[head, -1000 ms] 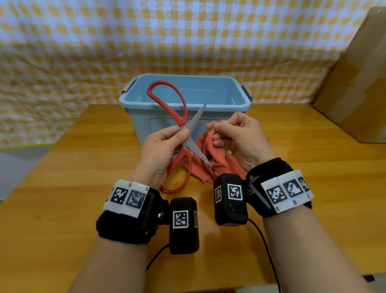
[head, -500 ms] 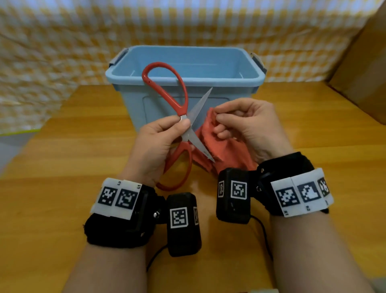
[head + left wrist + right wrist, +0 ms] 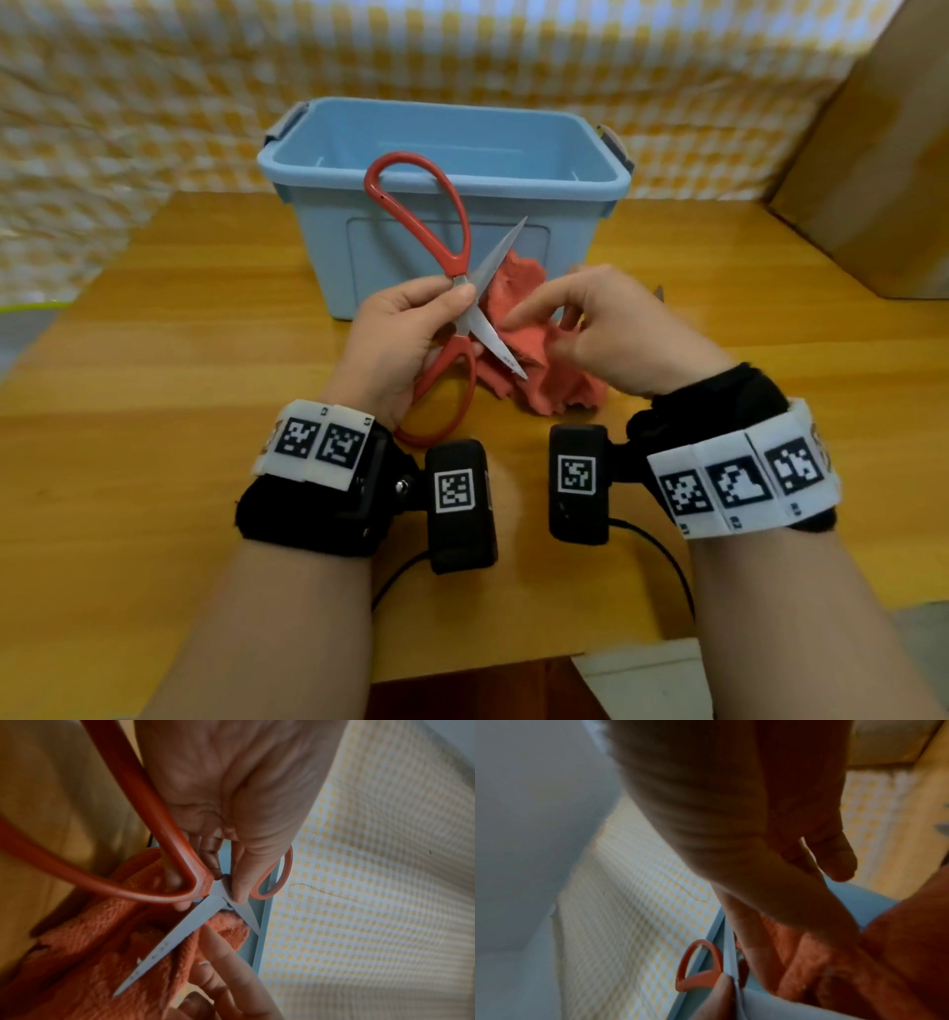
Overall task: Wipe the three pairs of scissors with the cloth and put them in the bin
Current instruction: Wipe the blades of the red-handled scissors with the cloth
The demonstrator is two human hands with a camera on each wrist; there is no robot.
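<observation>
My left hand (image 3: pixel 452 308) pinches a pair of red-handled scissors (image 3: pixel 418 216) at the pivot. It holds them with the blades spread wide, in front of the light-blue bin (image 3: pixel 328 246). One blade lies across the crumpled red cloth (image 3: pixel 544 375) on the table. My right hand (image 3: pixel 544 318) has its fingers stretched out, and the index finger touches the cloth beside the blade. The left wrist view shows the pivot of the scissors (image 3: pixel 216 892), the cloth (image 3: pixel 90 953) and a straight finger of the right hand (image 3: pixel 223 949). The bin's inside looks empty where visible.
A wooden table (image 3: pixel 154 360) carries everything. A cardboard box (image 3: pixel 883 154) stands at the right edge, and a yellow checked curtain (image 3: pixel 154 77) hangs behind. A small metal tip (image 3: pixel 659 294) pokes out behind my right hand.
My right hand has let go of its pinch on the cloth and straightened its fingers. The cloth has sunk lower onto the table. The left hand still holds the spread scissors.
</observation>
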